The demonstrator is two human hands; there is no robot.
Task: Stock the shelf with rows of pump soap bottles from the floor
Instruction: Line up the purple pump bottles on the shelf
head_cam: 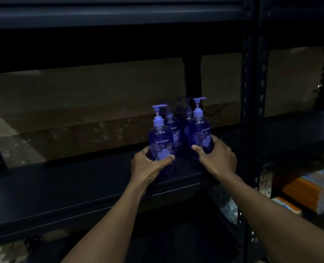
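Observation:
Two purple pump soap bottles stand upright at the front of a dark shelf board (62,186). My left hand (148,166) grips the lower body of the left bottle (160,137). My right hand (217,156) grips the lower body of the right bottle (201,130). Both labels face me. Behind them stand more purple pump bottles (173,122) in two rows, partly hidden and dim. All the bottles sit near the shelf's right end, close to the upright post (252,92).
The shelf board stretches bare to the left of the bottles. Another dark shelf (110,14) hangs above. Stacked orange and blue packages (309,192) lie lower right beyond the post. A pale wall shows behind the rack.

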